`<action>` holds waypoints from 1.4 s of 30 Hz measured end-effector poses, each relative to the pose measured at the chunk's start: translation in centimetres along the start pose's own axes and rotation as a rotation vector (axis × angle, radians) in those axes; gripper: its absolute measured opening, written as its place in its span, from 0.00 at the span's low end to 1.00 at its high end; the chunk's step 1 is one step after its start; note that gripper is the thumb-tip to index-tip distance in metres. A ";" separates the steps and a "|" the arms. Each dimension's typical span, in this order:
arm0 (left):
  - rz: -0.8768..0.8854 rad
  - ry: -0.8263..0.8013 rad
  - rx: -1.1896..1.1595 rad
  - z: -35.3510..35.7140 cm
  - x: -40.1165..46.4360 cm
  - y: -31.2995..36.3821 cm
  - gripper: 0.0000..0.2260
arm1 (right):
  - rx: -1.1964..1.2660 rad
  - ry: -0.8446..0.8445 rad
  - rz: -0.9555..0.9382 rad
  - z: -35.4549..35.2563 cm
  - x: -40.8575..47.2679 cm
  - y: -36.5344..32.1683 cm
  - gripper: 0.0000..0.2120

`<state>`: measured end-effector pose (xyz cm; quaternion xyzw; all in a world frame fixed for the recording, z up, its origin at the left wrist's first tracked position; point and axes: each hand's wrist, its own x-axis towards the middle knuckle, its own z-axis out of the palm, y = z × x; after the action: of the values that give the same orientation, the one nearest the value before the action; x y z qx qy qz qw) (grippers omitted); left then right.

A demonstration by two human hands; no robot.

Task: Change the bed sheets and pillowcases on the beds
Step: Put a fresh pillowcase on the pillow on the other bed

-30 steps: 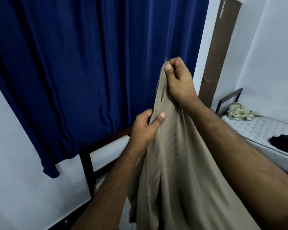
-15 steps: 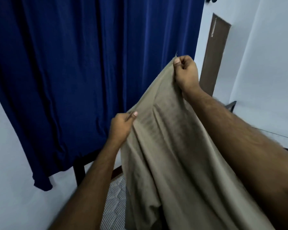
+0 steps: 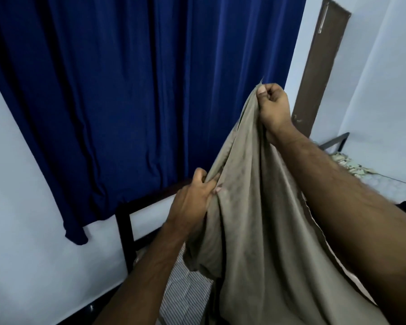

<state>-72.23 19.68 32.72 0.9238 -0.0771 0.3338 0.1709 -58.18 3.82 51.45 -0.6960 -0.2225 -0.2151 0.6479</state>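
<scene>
Since half a second ago, the left hand (image 3: 192, 195) has been working back in toward the hanging folds, and the spread cloth is gathering into a narrower drape again.

Filling most of the left and centre of the view, a deep blue curtain (image 3: 131, 95) is hanging against a pale wall. In front of it, a large tan bed sheet (image 3: 263, 231) is hanging from the person's raised hands and falling out of view at the bottom edge. Below it, a striped mattress (image 3: 185, 285) is showing on a dark bed frame (image 3: 127, 221). At far right, a second bed (image 3: 370, 184) is carrying a crumpled patterned cloth (image 3: 347, 163), beside a brown door (image 3: 319, 66).

The right hand (image 3: 273, 106) is pinching the top corner of the sheet between thumb and curled fingers, holding it high. The left hand is gripping a bunched fold lower down the same edge.

The sheet looks light, soft and limp, so it is likely to sag and twist wherever it is unsupported. Holding it by the hem and corners, hands well apart, seems the surest way of controlling it.
</scene>
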 end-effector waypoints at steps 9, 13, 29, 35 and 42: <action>-0.083 0.056 -0.076 0.0 -0.2 1.5 0.24 | 0.178 -0.178 0.049 0.0 -2.7 -0.2 0.08; -0.370 0.198 -0.617 0.1 1.3 3.2 0.18 | 0.287 -0.403 0.059 -0.2 -4.6 -1.0 0.08; -0.378 0.195 -0.770 -2.4 1.6 5.0 0.07 | 0.250 -0.324 0.021 -2.4 -6.8 -2.2 0.07; -0.549 0.207 -1.234 -3.8 0.5 4.5 0.11 | 0.186 -0.210 0.028 -2.4 -6.1 -2.1 0.10; -0.582 0.121 -1.393 -4.4 0.5 4.4 0.04 | 0.153 -0.192 0.036 -1.2 -6.1 -1.5 0.14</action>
<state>-75.62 17.17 37.35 0.5654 -0.0135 0.1995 0.8002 -64.03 2.54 49.19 -0.6659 -0.2868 -0.1179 0.6785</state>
